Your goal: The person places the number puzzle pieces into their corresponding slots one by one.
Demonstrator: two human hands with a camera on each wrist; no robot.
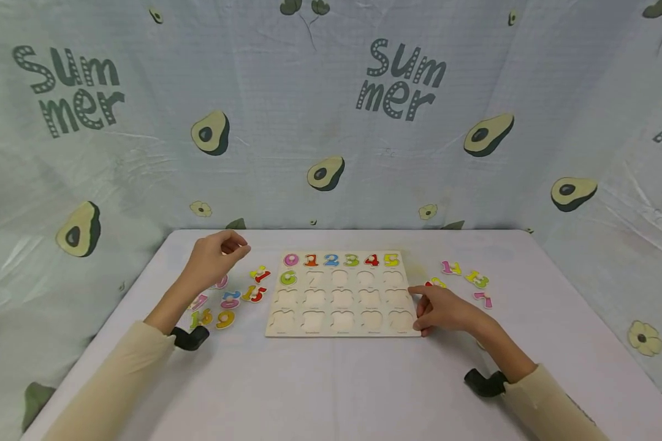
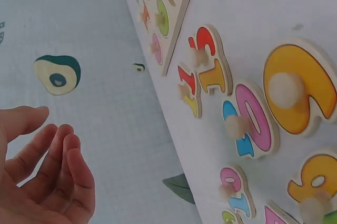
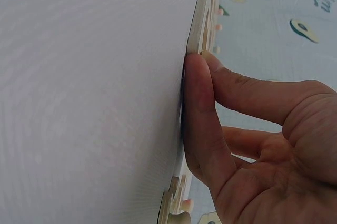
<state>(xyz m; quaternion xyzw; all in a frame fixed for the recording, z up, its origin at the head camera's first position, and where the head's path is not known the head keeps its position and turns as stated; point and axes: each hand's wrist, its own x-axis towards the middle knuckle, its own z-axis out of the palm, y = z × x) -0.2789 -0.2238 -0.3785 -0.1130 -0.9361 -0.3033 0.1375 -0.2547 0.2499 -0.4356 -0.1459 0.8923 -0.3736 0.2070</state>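
Note:
A wooden number puzzle board (image 1: 309, 334) lies flat on the table. Its top row bears knobbed numbers 0 to 5, and a green 6 (image 1: 288, 278) begins the second row; the other recesses show bare wood. At the board's near right corner my right hand (image 1: 447, 309) pinches the edge between thumb (image 3: 253, 90) and a finger. My left hand (image 1: 212, 254) hovers over the left-hand number pieces, its fingers loosely bent and nothing in them. Closest to it are a red-and-yellow 11 (image 1: 260, 274), a 15 (image 2: 215, 79) and an orange 9 (image 1: 225, 319).
More number pieces lie right of the board, among them a 13 (image 1: 477, 279) and a pink 7 (image 1: 483, 299); one red-and-yellow piece (image 1: 436, 282) is partly behind my right hand. A cloth printed with avocados (image 1: 325, 173) hangs behind the white table (image 1: 331, 392).

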